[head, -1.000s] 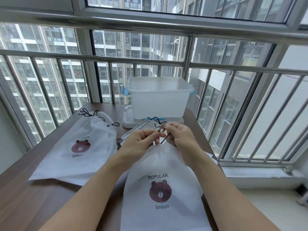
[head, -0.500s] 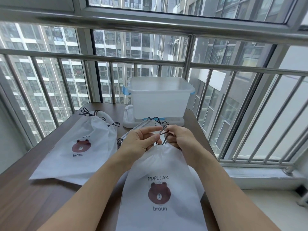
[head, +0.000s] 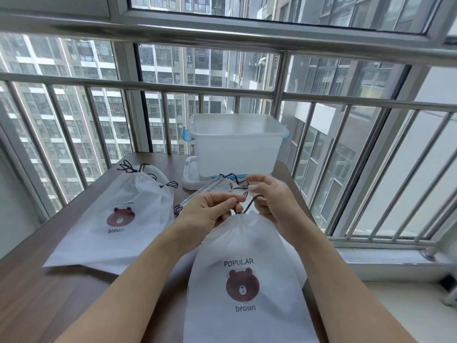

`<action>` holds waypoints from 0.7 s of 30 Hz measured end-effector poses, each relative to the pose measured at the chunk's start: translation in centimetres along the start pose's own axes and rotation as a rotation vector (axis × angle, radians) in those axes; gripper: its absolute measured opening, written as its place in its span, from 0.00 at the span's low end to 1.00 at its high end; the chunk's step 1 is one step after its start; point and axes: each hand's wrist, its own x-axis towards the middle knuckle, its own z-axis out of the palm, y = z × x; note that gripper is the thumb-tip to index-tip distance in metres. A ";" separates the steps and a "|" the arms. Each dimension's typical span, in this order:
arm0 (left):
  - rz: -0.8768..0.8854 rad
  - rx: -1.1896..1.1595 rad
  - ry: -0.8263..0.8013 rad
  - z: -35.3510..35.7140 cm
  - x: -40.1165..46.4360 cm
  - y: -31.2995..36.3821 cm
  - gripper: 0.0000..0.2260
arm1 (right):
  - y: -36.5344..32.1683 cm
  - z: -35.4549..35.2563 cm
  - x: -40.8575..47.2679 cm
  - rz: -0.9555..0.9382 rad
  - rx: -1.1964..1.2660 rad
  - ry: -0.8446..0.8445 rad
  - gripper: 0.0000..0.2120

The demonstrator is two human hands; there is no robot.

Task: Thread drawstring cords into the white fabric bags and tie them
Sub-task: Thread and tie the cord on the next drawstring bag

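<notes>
Bag [head: 244, 280] with the brown bear and the word POPULAR lies flat on the wooden table [head: 37, 280] right in front of the person, its closed bottom toward them and its gathered mouth pointing away, which puts the cord ends just where both hands can meet over them. The neck is already puckered, so I'd say the cord is through the channel and the tying is what is in hand.

Left hand [head: 210, 211] has its fingers curled, thumb and forefinger pinching the dark drawstring cord [head: 249, 206] just above the puckered neck. Right hand [head: 269, 196] sits close beside it, fingers bent around the other run of cord, which rises from the neck in a short loop between the two hands. Holding the strands apart like that looks meant to keep a loop open for a knot; how the strands cross is too small for me to tell.

To the left, a little farther off, a stack of finished bags [head: 118, 219] rests with dark knotted cords at the far corners, out of the working space. Just behind the hands lie more bags [head: 215, 186] with loose cords, probably waiting their turn. Beyond those a translucent storage bin [head: 235, 147] stands on its lid [head: 190, 179] at the table's far edge, against the window railing [head: 173, 86].
</notes>
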 end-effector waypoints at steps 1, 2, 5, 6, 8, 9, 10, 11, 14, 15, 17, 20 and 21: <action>-0.004 0.000 0.000 0.0 -0.1 0.1 0.09 | -0.1 -0.3 -0.1 -0.057 -0.006 -0.028 0.12; -0.007 0.013 0.000 0.0 -0.1 0.1 0.11 | -0.2 -0.4 -0.2 -0.120 -0.011 -0.080 0.13; 0.001 0.082 -0.030 0.3 -0.5 0.2 0.14 | -0.2 -0.1 -0.7 -0.255 -0.068 -0.247 0.10; 0.009 0.108 -0.026 0.4 -0.5 0.2 0.12 | -0.1 0.2 -0.8 -0.285 -0.118 -0.272 0.09; 0.042 0.185 0.029 0.7 -0.6 0.2 0.07 | 0.2 0.6 -0.8 -0.338 -0.240 -0.294 0.06; 0.062 0.240 0.064 0.9 -0.5 0.0 0.04 | 0.4 0.8 -0.8 -0.356 -0.290 -0.293 0.05; 0.083 0.294 0.090 1.0 -0.6 -0.1 0.02 | 0.5 0.9 -0.7 -0.369 -0.319 -0.289 0.05; 0.103 0.340 0.113 1.1 -0.5 -0.1 0.02 | 0.6 0.9 -0.7 -0.375 -0.328 -0.279 0.05; 0.113 0.378 0.161 1.3 -0.4 -0.1 0.09 | 1.0 0.6 -0.3 -0.396 -0.315 -0.190 0.05; 0.100 0.341 0.178 1.4 -0.4 0.0 0.10 | 1.1 0.5 -0.1 -0.401 -0.312 -0.148 0.05; 0.069 0.229 0.224 1.4 -0.1 0.2 0.13 | 1.3 0.3 0.1 -0.378 -0.275 -0.095 0.04; 0.048 0.105 0.279 1.3 0.0 0.5 0.12 | 1.4 0.3 0.1 -0.330 -0.255 -0.058 0.03; 0.038 0.059 0.291 1.2 0.0 0.6 0.12 | 1.4 0.3 0.1 -0.309 -0.245 -0.057 0.04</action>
